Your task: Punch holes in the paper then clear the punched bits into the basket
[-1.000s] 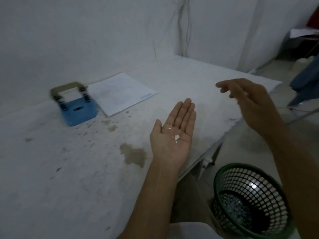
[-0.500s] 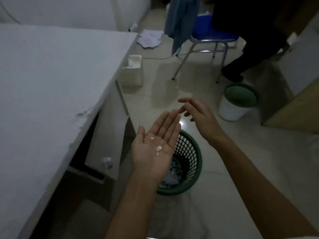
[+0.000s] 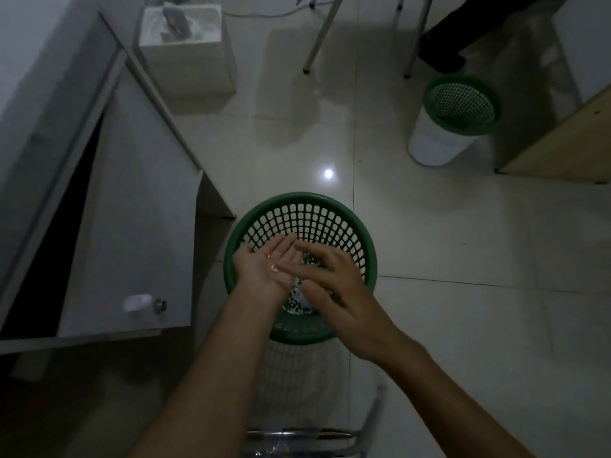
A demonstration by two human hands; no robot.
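We are looking straight down at a pale tiled floor [image 3: 429, 325] in dim light. At the centre sits a round green basket [image 3: 368, 256] with a lattice wall; small light scraps lie at its bottom. Both of our bare forearms reach forward from the lower edge, and both hands are held directly above the basket's opening.

Our left hand [image 3: 264, 269] is turned palm up and flat, its fingers [image 3: 284, 247] released and stretched forward, gripping nothing. A few tiny white punched bits [image 3: 273, 267] rest on the palm. Our right hand [image 3: 337, 289] comes in from the right, palm facing down and leftward, its fingers [image 3: 309, 261] loosely extended and laid across the edge of the left palm, touching it just beside the bits. It too grasps nothing.

To the left stands the grey bench [image 3: 39, 94], seen from above and from the side, with an open door panel below it carrying a small round knob [image 3: 160, 305]. Farther off, at the top, is a white box [image 3: 188, 67] on the floor, and the thin metal legs of a chair [image 3: 319, 38]. At the upper right stands a white bin [image 3: 439, 140] with a green rim, beside a wooden cabinet corner [image 3: 562, 143].
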